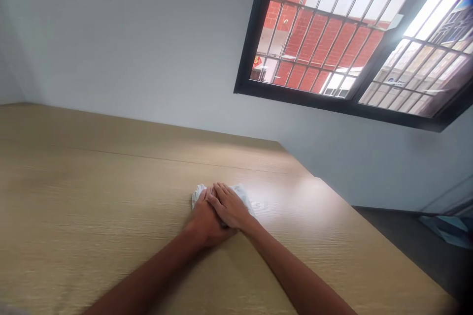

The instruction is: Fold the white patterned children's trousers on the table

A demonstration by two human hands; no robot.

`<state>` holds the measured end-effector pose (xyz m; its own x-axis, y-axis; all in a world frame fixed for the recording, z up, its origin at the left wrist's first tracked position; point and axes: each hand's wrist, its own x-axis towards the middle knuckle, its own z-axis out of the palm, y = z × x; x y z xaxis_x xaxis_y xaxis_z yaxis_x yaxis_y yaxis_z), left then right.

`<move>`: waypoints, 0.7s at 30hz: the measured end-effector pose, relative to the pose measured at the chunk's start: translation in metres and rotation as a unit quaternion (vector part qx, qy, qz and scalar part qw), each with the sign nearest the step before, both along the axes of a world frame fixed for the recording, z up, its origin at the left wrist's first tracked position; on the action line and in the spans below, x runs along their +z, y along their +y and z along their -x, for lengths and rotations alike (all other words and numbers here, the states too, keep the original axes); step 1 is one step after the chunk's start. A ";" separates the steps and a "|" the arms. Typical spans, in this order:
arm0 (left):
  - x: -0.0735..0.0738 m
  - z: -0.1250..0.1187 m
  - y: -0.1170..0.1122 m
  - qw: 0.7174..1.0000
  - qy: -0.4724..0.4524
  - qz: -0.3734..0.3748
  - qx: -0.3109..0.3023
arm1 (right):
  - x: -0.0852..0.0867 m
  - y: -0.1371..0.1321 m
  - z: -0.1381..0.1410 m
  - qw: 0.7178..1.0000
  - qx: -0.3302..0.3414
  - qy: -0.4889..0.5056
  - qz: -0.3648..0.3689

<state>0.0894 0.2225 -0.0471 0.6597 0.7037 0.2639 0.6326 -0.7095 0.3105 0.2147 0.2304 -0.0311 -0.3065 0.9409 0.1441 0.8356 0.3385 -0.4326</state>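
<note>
A wood-grain tabletop, right hand over left hand, white cloth beneath.
The tabletop fills most of the lower frame; both forearms slant up from the bottom edge, meeting just below centre. The right hand lies nearly flat, fingers close together, across the left hand's back; whether the left fingers grip the cloth cannot be told. The cloth shows at either side of them.

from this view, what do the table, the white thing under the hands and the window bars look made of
Table: wood or wood-look laminate, satin; pale grain, soft sheen.
White thing: thin cloth or paper, matte; it creases, but which is unclear.
Window bars: likely metal, smooth-looking; thin, straight, greyish.
</note>
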 end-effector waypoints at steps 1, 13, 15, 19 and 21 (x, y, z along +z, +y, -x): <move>0.002 0.002 -0.001 1.000 -0.004 0.004 0.014 | -0.001 -0.001 -0.004 1.000 -0.020 -0.023 0.006; 0.001 0.019 0.008 0.994 0.019 0.024 0.101 | 0.004 -0.020 -0.057 0.979 -0.141 -0.131 0.067; 0.002 0.022 0.009 0.995 0.033 0.030 0.085 | 0.004 -0.020 -0.057 0.980 -0.138 -0.128 0.070; 0.003 0.024 0.011 0.998 0.026 0.020 0.057 | 0.008 -0.024 -0.050 0.985 -0.123 -0.112 0.045; 0.003 0.023 0.012 1.000 0.006 0.013 0.025 | 0.012 -0.026 -0.044 0.991 -0.097 -0.093 0.003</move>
